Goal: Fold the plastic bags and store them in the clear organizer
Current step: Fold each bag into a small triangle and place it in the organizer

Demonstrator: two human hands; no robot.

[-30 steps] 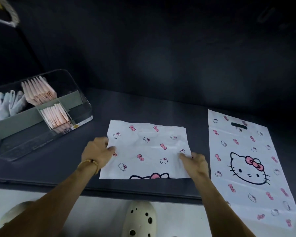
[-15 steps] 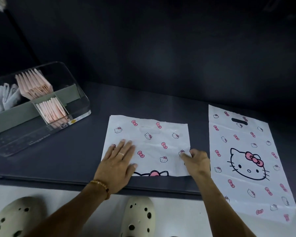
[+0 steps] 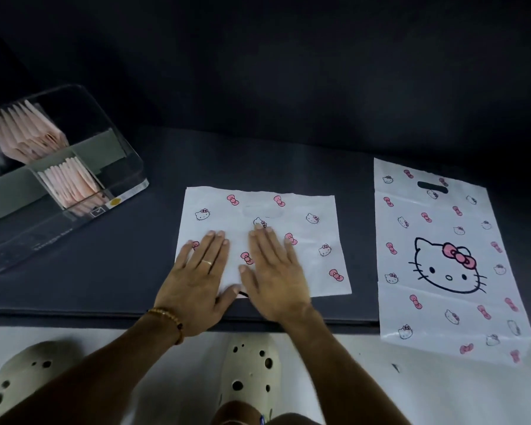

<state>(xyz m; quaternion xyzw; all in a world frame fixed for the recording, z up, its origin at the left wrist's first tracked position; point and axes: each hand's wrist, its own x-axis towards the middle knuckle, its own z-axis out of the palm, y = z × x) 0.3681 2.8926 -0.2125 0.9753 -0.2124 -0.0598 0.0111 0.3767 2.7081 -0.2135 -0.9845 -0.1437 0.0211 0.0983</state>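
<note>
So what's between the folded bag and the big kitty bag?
Nothing: the head view shows only a bare strip of dark table between the folded bag and the big kitty bag.

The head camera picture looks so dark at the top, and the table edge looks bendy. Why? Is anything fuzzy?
In the head view, light falls mostly on the near things: the folded bag, both flat hands, left hand and right hand, and the unfolded bag; the backdrop stays dim. The wide lens bows the table edge. The clear organizer is soft and slightly smeared at the left edge.
</note>
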